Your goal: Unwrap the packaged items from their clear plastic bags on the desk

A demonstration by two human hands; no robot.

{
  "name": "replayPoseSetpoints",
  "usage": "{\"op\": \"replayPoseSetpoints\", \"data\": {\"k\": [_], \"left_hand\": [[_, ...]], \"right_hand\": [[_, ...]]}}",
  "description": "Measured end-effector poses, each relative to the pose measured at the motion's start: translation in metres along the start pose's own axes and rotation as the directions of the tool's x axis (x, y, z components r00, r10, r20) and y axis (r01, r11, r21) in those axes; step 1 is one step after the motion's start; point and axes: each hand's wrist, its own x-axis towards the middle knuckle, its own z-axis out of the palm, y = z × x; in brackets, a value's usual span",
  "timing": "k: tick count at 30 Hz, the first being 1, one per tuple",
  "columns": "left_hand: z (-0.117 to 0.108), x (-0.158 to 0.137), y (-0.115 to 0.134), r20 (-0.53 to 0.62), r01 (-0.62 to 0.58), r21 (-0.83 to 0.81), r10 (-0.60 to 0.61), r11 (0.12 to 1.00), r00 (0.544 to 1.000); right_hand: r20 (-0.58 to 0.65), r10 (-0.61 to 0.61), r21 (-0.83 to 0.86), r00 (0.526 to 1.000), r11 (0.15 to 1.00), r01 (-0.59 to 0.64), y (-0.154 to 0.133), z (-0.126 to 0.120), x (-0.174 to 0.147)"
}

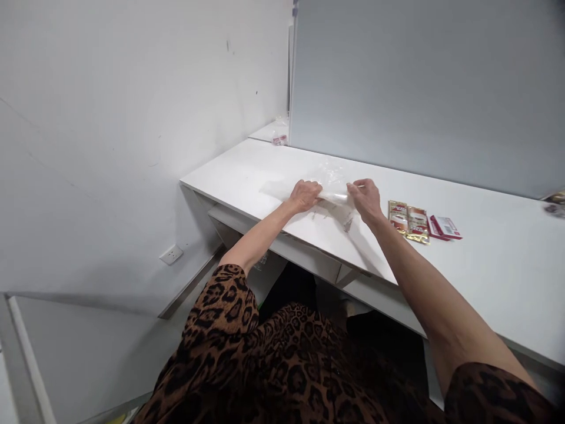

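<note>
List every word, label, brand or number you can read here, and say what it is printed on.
No text can be read with certainty.
Gold-and-red sachets: red logo with white lettering, too blurred to read.
Red-and-white packet: small print, too small to read.
Small packet at the desk's far end: markings illegible.
Clear plastic bag between the left hand and right hand: no print visible.
Wall socket: unmarked.
</note>
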Motion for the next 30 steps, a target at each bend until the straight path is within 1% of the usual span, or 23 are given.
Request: {"op": "replayPoseSetpoints", "data": {"k": [1, 3, 4, 5, 6, 8, 9, 11, 13, 15, 16, 17, 19, 20, 21, 22, 23, 25, 26, 27, 28, 30], "left_hand": [[-0.006, 0.000, 0.000, -0.029, 0.022, -0.041, -0.023, 0.999, 0.999], [-0.021, -0.002, 0.000, -0.138, 0.089, -0.203, -0.119, 0.975, 0.983], [-0.029, -0.004, 0.000, -0.199, 0.116, -0.326, -0.188, 0.938, 0.962], [-0.037, -0.005, 0.002, -0.250, 0.122, -0.461, -0.261, 0.879, 0.933], [-0.044, -0.007, 0.005, -0.285, 0.104, -0.594, -0.329, 0.798, 0.901], [-0.057, -0.008, 0.017, -0.313, -0.005, -0.815, -0.434, 0.579, 0.845], [-0.062, -0.009, 0.027, -0.317, -0.082, -0.887, -0.470, 0.454, 0.824], [-0.066, -0.012, 0.049, -0.323, -0.246, -0.946, -0.532, 0.212, 0.783], [-0.065, -0.017, 0.073, -0.296, -0.360, -0.933, -0.593, 0.012, 0.749], [-0.062, -0.024, 0.092, -0.211, -0.399, -0.905, -0.657, -0.149, 0.724], [-0.061, -0.028, 0.098, -0.153, -0.391, -0.893, -0.670, -0.221, 0.727], [-0.060, -0.032, 0.102, -0.093, -0.370, -0.883, -0.666, -0.288, 0.740], [-0.059, -0.041, 0.103, 0.017, -0.286, -0.870, -0.605, -0.401, 0.796], [-0.059, -0.046, 0.101, 0.080, -0.211, -0.873, -0.556, -0.440, 0.827], [-0.058, -0.050, 0.098, 0.161, -0.107, -0.878, -0.498, -0.467, 0.852], [-0.057, -0.055, 0.094, 0.258, 0.018, -0.876, -0.437, -0.482, 0.862], [-0.055, -0.061, 0.091, 0.359, 0.152, -0.863, -0.374, -0.481, 0.855], [-0.048, -0.072, 0.084, 0.527, 0.382, -0.806, -0.255, -0.452, 0.810], [-0.044, -0.078, 0.081, 0.579, 0.456, -0.778, -0.209, -0.433, 0.788], [-0.040, -0.083, 0.079, 0.609, 0.501, -0.758, -0.178, -0.417, 0.773], [-0.037, -0.087, 0.078, 0.621, 0.523, -0.750, -0.162, -0.405, 0.767], [-0.034, -0.092, 0.076, 0.620, 0.532, -0.755, -0.151, -0.385, 0.770]], "right_hand": [[-0.102, -0.087, 0.010, 0.991, 0.996, 0.088, 0.000, -0.009, -0.005], [-0.268, -0.231, -0.001, 0.935, 0.971, 0.240, -0.002, -0.027, -0.017], [-0.318, -0.285, -0.006, 0.904, 0.954, 0.299, -0.002, -0.034, -0.024], [-0.348, -0.312, 0.001, 0.884, 0.943, 0.334, -0.003, -0.038, -0.032], [-0.354, -0.320, 0.022, 0.879, 0.937, 0.350, -0.004, -0.040, -0.040], [-0.306, -0.315, 0.080, 0.898, 0.932, 0.354, -0.008, -0.033, -0.058], [-0.268, -0.323, 0.094, 0.908, 0.929, 0.358, -0.011, -0.025, -0.067], [-0.210, -0.380, 0.053, 0.901, 0.915, 0.399, -0.017, -0.006, -0.085], [-0.199, -0.445, -0.058, 0.873, 0.895, 0.442, -0.023, 0.012, -0.101], [-0.223, -0.478, -0.189, 0.850, 0.876, 0.443, -0.027, 0.022, -0.111], [-0.236, -0.487, -0.245, 0.841, 0.867, 0.433, -0.028, 0.022, -0.114], [-0.245, -0.497, -0.293, 0.832, 0.856, 0.425, -0.028, 0.020, -0.115], [-0.239, -0.534, -0.371, 0.811, 0.822, 0.432, -0.025, 0.008, -0.112], [-0.223, -0.562, -0.397, 0.797, 0.799, 0.453, -0.022, 0.000, -0.109], [-0.197, -0.592, -0.410, 0.781, 0.774, 0.483, -0.019, -0.009, -0.106], [-0.163, -0.621, -0.410, 0.767, 0.750, 0.520, -0.016, -0.018, -0.103], [-0.123, -0.643, -0.395, 0.756, 0.730, 0.558, -0.012, -0.026, -0.101], [-0.040, -0.663, -0.338, 0.748, 0.713, 0.614, -0.004, -0.037, -0.098], [-0.011, -0.658, -0.312, 0.753, 0.718, 0.622, 0.001, -0.041, -0.099], [-0.001, -0.644, -0.297, 0.765, 0.730, 0.615, 0.005, -0.044, -0.100], [-0.009, -0.626, -0.294, 0.779, 0.747, 0.597, 0.009, -0.046, -0.103], [-0.069, -0.590, -0.310, 0.804, 0.779, 0.545, 0.014, -0.051, -0.109]]}}
